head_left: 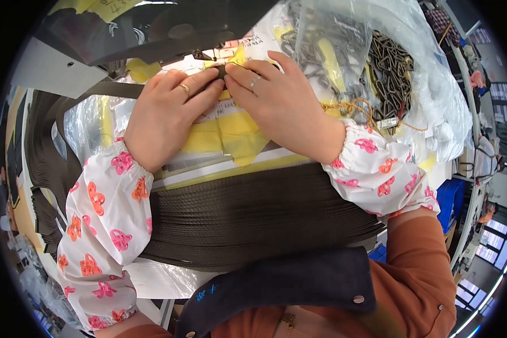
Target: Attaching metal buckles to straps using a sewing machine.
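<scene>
Under the sewing machine head point(152, 31), my two hands meet close to the needle area point(204, 55). My left hand point(172, 110) presses its closed fingers on a dark brown webbing strap point(115, 89). That strap runs out leftward and bends down toward a pile of similar straps at the left. Opposite it, my right hand point(284, 101) pinches the short strap end showing between my fingertips; its index finger is raised. The fingers hide most of the strap end, so its exact fold cannot be seen.
A thick stack of dark webbing straps point(253, 217) lies across the front edge. Yellow tape point(239, 135) covers the work surface. At the right, plastic bags hold dark metal rings point(390, 73), with tan cord point(357, 107) beside them. A blue bin point(449, 203) stands lower right.
</scene>
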A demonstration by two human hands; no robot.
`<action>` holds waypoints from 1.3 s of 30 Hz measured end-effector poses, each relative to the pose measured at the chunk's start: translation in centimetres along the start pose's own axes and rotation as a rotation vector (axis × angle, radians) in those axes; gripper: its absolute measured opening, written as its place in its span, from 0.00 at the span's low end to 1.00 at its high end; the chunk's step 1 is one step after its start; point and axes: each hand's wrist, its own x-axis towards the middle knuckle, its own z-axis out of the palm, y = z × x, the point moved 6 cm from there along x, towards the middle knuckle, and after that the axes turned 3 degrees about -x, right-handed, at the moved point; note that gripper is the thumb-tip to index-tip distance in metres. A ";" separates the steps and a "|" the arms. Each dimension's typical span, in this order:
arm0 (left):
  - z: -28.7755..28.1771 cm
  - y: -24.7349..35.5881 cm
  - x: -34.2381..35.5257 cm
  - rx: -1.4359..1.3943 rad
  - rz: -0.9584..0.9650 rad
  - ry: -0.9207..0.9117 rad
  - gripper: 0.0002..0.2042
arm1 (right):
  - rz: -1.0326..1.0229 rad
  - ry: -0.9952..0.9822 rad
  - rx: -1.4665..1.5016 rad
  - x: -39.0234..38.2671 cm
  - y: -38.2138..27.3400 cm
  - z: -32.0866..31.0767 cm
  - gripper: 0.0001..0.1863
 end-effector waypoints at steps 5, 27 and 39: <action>0.2 -0.7 -0.2 -0.168 -0.180 0.134 0.15 | 0.027 -0.049 0.016 0.2 0.3 0.5 0.13; -0.1 -2.1 -0.1 -0.201 -0.155 0.100 0.09 | 0.074 -0.137 0.069 0.5 1.1 0.8 0.16; 1.3 -4.0 -0.4 -0.204 -0.250 0.042 0.12 | 0.052 -0.144 0.012 1.1 2.4 2.2 0.17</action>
